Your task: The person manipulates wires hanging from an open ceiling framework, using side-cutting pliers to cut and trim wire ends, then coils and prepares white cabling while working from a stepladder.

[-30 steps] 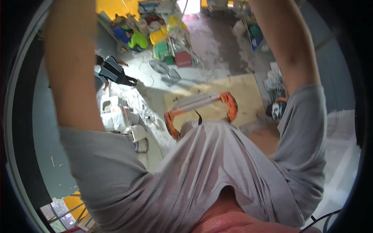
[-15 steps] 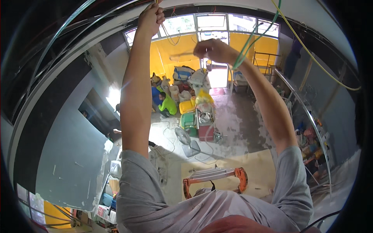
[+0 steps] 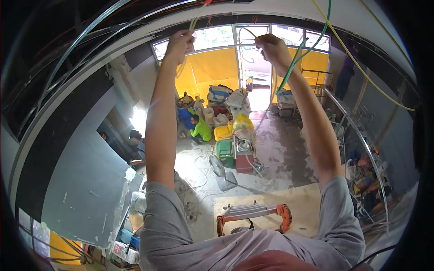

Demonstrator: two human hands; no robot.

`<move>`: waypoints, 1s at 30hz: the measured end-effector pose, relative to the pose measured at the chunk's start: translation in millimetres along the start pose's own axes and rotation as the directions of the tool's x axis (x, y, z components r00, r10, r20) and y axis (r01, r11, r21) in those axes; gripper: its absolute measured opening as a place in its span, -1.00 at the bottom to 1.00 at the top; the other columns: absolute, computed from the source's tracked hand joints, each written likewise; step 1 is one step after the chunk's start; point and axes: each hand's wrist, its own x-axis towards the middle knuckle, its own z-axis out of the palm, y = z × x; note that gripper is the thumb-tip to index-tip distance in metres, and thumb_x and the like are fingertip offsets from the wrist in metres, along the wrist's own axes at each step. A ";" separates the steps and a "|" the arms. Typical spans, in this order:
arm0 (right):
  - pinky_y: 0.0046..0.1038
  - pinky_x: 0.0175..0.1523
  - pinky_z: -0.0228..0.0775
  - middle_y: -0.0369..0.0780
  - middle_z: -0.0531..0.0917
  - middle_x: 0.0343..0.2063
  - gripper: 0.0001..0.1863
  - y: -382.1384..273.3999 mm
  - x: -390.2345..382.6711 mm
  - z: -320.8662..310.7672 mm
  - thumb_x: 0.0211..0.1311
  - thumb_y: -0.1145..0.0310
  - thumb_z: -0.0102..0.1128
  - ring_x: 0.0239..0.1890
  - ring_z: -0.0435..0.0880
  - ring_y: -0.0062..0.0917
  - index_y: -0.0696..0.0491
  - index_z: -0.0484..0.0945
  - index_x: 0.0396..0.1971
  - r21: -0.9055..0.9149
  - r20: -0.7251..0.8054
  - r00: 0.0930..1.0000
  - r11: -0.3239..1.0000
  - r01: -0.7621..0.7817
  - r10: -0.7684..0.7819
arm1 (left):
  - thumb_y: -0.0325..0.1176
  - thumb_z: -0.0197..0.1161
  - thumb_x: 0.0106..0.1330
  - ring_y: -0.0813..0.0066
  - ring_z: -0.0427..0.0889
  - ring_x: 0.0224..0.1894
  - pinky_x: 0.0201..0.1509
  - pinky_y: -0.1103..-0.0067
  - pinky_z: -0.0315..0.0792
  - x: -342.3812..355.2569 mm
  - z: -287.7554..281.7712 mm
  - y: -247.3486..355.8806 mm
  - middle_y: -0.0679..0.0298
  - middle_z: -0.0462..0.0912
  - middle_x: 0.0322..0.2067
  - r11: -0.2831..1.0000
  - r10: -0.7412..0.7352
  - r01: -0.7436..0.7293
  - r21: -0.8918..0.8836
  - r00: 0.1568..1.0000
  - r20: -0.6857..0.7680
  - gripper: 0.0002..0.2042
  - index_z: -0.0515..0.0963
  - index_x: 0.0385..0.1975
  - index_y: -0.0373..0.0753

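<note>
Both my arms reach up overhead. My left hand (image 3: 181,45) is closed around thin yellowish wires (image 3: 194,23) that come down from the ceiling, with a loose length hanging below the fist. Across from it, my right hand (image 3: 274,50) pinches a thin, dark-looking wire (image 3: 246,30) that curves out to the left of the fingers. Whether that wire joins those in my left hand, I cannot tell. A green wire (image 3: 296,58) hangs down in front of my right wrist.
Below stands an orange-and-grey ladder (image 3: 253,211) over a plywood sheet (image 3: 312,198). A fan (image 3: 217,166), bins (image 3: 224,149) and sacks (image 3: 237,100) stand on the floor. A person in a bright green top (image 3: 202,130) crouches ahead. A yellow cable (image 3: 361,67) droops at right.
My left hand has come down slightly from the ceiling, still closed on the wires. The right hand has moved up and to the right, and a curved wire now shows at its fingers.
</note>
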 end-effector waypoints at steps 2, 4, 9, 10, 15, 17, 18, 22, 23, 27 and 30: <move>-0.54 -0.16 0.39 -0.30 0.60 -0.33 -0.80 -13.8 -0.1 16.8 0.45 0.31 0.17 -0.33 0.51 -0.65 0.12 0.60 -0.13 0.219 0.087 0.992 0.970 -0.105 0.088 | -0.35 0.21 0.47 0.71 0.31 -0.60 -0.59 0.70 0.18 -4.5 14.9 -17.1 0.38 0.50 -0.49 0.998 -0.032 0.032 -0.055 0.999 -0.011 -0.85 0.53 -0.10 -0.26; -0.43 0.05 0.42 -0.29 0.61 -0.27 -0.80 -14.1 3.0 26.1 0.46 0.27 0.18 -0.19 0.56 -0.57 0.08 0.57 -0.13 0.367 0.118 0.990 0.923 -0.120 0.082 | -0.35 0.17 0.50 0.68 0.36 -0.56 -0.55 0.68 0.22 -7.8 45.5 -30.4 0.35 0.54 -0.47 0.996 -0.042 0.040 -0.081 0.999 -0.016 -0.85 0.52 -0.07 -0.27; -0.45 0.13 0.40 -0.27 0.65 -0.09 -0.81 -27.8 -11.6 76.7 0.37 0.36 0.22 -0.04 0.61 -0.50 0.07 0.61 -0.08 0.231 0.242 0.969 0.973 -0.015 -0.042 | 0.25 -0.15 0.53 0.58 0.45 -0.52 -0.42 0.61 0.31 -16.0 80.1 -43.0 0.33 0.56 -0.51 0.958 0.054 -0.015 -0.287 0.990 0.129 -0.39 0.52 -0.13 -0.28; -0.48 0.10 0.40 -0.27 0.67 -0.12 -0.74 -14.5 -9.4 80.8 0.33 0.32 0.29 -0.02 0.63 -0.49 0.12 0.61 -0.07 0.122 0.208 0.977 0.992 0.026 -0.051 | 0.44 -0.21 0.41 0.53 0.51 -0.48 -0.38 0.62 0.35 -20.2 101.4 -43.6 0.32 0.57 -0.52 0.921 0.066 0.005 -0.390 0.983 0.169 -0.24 0.50 -0.15 -0.29; -0.36 0.11 0.45 -0.21 0.67 -0.18 -0.78 8.9 -2.3 78.5 0.27 0.37 0.34 0.06 0.58 -0.42 0.12 0.61 -0.14 -0.216 0.163 0.914 0.890 0.401 -0.372 | 0.14 0.14 0.44 0.56 0.47 -0.48 -0.38 0.59 0.35 -23.9 109.2 -34.3 0.33 0.54 -0.47 0.957 0.010 0.015 -0.290 0.996 0.085 -0.50 0.50 -0.19 -0.29; -0.35 0.12 0.45 -0.22 0.67 -0.21 -0.80 18.7 0.6 77.5 0.25 0.40 0.34 0.10 0.55 -0.39 0.10 0.60 -0.16 -0.386 0.228 0.824 0.730 0.565 -0.518 | 0.02 0.19 0.46 0.59 0.43 -0.49 -0.39 0.59 0.34 -22.1 104.1 -37.0 0.34 0.51 -0.47 0.986 0.040 -0.028 -0.163 0.996 0.075 -0.59 0.51 -0.18 -0.30; -0.35 0.11 0.45 -0.21 0.65 -0.18 -0.81 23.9 -1.4 79.4 0.23 0.41 0.35 0.11 0.52 -0.37 0.09 0.60 -0.19 -0.344 0.209 0.821 0.746 0.570 -0.531 | -0.03 0.21 0.46 0.64 0.43 -0.48 -0.41 0.64 0.34 -23.0 102.6 -39.8 0.37 0.51 -0.46 0.992 0.066 -0.060 -0.111 0.996 0.052 -0.64 0.55 -0.18 -0.28; -0.38 0.10 0.43 -0.20 0.58 -0.07 -0.70 37.3 -1.3 89.3 0.26 0.33 0.38 0.05 0.53 -0.39 0.09 0.53 -0.09 -0.092 0.108 0.879 0.876 0.473 -0.464 | -0.17 0.17 0.51 0.68 0.44 -0.48 -0.48 0.73 0.34 -19.2 105.9 -37.2 0.38 0.53 -0.43 0.993 0.116 -0.116 -0.027 0.993 0.014 -0.74 0.59 -0.11 -0.26; -0.38 0.10 0.43 -0.20 0.58 -0.07 -0.70 41.0 -2.2 91.0 0.26 0.33 0.38 0.05 0.53 -0.39 0.09 0.53 -0.09 -0.097 0.107 0.882 0.878 0.468 -0.458 | -0.17 0.17 0.51 0.68 0.44 -0.48 -0.48 0.73 0.34 -20.9 111.9 -36.0 0.38 0.53 -0.43 0.993 0.111 -0.110 -0.031 0.994 0.018 -0.74 0.59 -0.11 -0.26; -0.41 0.15 0.42 -0.25 0.52 0.09 -0.44 50.6 -9.7 107.0 0.40 0.12 0.28 0.06 0.56 -0.45 0.11 0.30 0.20 0.403 -0.052 0.997 0.915 -0.028 0.053 | -0.21 0.09 0.56 0.64 0.46 -0.46 -0.47 0.78 0.36 -24.2 109.8 -30.5 0.29 0.57 -0.36 0.983 0.030 -0.017 -0.184 0.998 0.063 -0.72 0.57 -0.02 -0.31; -0.44 0.08 0.43 -0.25 0.57 -0.07 -0.56 59.4 -11.7 108.3 0.51 0.06 0.09 -0.06 0.56 -0.54 0.08 0.44 0.14 0.513 0.380 0.917 0.797 -0.319 0.123 | -0.23 0.06 0.57 0.55 0.52 -0.42 -0.40 0.66 0.46 -20.2 100.5 -24.1 0.22 0.60 -0.31 0.988 0.008 0.001 -0.153 0.998 0.060 -0.73 0.54 0.01 -0.30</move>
